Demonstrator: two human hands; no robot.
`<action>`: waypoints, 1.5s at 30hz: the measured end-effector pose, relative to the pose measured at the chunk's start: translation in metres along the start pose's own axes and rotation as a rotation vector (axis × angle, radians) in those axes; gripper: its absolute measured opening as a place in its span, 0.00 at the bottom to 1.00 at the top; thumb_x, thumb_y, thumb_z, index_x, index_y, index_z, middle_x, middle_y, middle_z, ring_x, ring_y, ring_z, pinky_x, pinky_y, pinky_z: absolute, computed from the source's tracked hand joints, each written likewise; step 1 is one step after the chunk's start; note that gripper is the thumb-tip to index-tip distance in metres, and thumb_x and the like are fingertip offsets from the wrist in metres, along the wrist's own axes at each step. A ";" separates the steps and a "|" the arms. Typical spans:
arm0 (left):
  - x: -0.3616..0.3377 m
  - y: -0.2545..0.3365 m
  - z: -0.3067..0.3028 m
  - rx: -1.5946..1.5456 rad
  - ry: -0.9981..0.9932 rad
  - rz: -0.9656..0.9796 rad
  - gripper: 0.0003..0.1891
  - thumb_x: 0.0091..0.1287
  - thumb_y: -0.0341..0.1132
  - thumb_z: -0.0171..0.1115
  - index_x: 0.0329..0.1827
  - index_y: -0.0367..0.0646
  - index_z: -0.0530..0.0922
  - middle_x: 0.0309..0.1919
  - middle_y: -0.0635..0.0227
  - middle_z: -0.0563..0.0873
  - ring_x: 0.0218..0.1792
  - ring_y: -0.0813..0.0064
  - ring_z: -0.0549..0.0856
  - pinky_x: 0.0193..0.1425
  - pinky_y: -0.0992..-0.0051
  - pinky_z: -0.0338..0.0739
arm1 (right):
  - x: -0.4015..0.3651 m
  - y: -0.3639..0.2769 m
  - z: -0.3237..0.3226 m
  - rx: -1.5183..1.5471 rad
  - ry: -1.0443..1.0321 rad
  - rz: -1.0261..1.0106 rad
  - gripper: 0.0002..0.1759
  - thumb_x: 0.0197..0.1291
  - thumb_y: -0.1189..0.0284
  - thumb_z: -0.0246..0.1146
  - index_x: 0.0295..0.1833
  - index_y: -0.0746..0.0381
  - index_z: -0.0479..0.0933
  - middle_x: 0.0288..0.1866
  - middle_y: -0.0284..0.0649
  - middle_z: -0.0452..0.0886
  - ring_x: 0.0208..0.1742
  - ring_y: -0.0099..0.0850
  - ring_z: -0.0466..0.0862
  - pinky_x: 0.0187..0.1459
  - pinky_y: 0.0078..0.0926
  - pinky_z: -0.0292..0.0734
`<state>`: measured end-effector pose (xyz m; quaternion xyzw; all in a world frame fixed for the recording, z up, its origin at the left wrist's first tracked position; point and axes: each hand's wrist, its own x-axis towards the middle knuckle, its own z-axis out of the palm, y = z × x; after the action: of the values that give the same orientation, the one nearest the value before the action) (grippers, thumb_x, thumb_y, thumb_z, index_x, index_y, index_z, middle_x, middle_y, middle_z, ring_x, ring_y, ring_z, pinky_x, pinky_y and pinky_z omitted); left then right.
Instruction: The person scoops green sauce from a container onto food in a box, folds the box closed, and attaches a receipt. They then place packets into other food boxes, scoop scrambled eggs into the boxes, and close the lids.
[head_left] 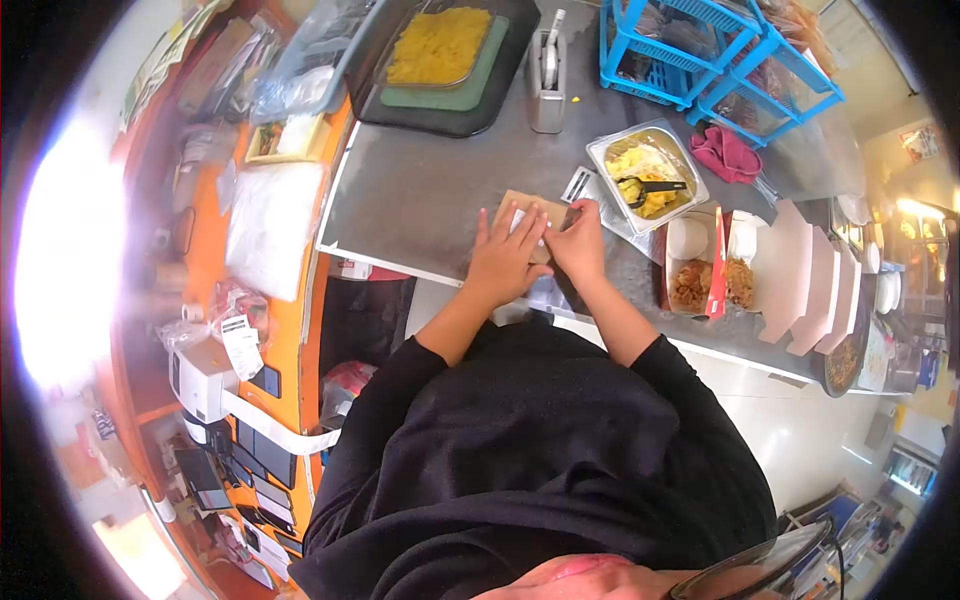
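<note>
On the dark counter, near its front edge, lies a small brown cardboard piece (544, 206) with a white label on it. My left hand (507, 255) rests flat over it with the fingers spread. At its right side, my right hand (577, 243) has its fingers bent against the cardboard's edge; whether they grip it is hard to tell. Just right of my hands are a printed white slip (578, 186) and a metal tray (697, 187) of yellow food with a black spoon (662, 186) in it.
Open food boxes (690, 240) with brown pieces stand at the right. Blue plastic baskets (655, 75), a pink cloth (727, 154) and a tape dispenser (548, 95) are at the back. A black tray (480, 122) is at the back left. An orange shelf (285, 350) runs along the left.
</note>
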<state>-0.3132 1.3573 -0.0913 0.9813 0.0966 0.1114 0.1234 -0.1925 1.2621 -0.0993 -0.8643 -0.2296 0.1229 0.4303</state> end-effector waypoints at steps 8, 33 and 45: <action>0.026 -0.026 -0.005 0.244 -0.179 -0.220 0.40 0.62 0.60 0.56 0.75 0.52 0.58 0.75 0.64 0.56 0.76 0.53 0.51 0.70 0.33 0.42 | -0.030 0.035 -0.047 0.677 0.194 0.329 0.23 0.64 0.65 0.61 0.58 0.62 0.60 0.39 0.38 0.73 0.33 0.26 0.77 0.31 0.26 0.73; 0.078 -0.012 0.071 -1.438 -0.595 -0.821 0.29 0.68 0.48 0.58 0.66 0.39 0.65 0.57 0.55 0.76 0.53 0.58 0.80 0.53 0.65 0.76 | 0.017 0.066 -0.041 -0.628 0.342 -0.122 0.07 0.54 0.72 0.58 0.38 0.60 0.79 0.41 0.42 0.78 0.42 0.42 0.80 0.38 0.36 0.79; 0.117 0.037 0.096 -0.115 0.006 -0.364 0.30 0.54 0.53 0.69 0.52 0.41 0.75 0.46 0.58 0.78 0.50 0.54 0.75 0.51 0.54 0.69 | -0.040 0.004 -0.122 0.032 -0.170 -0.229 0.14 0.60 0.72 0.60 0.52 0.62 0.78 0.47 0.45 0.80 0.48 0.43 0.81 0.48 0.35 0.77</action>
<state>-0.1723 1.3262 -0.1495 0.9386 0.2665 0.0956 0.1969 -0.1758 1.1559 -0.0293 -0.8118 -0.3605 0.1496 0.4344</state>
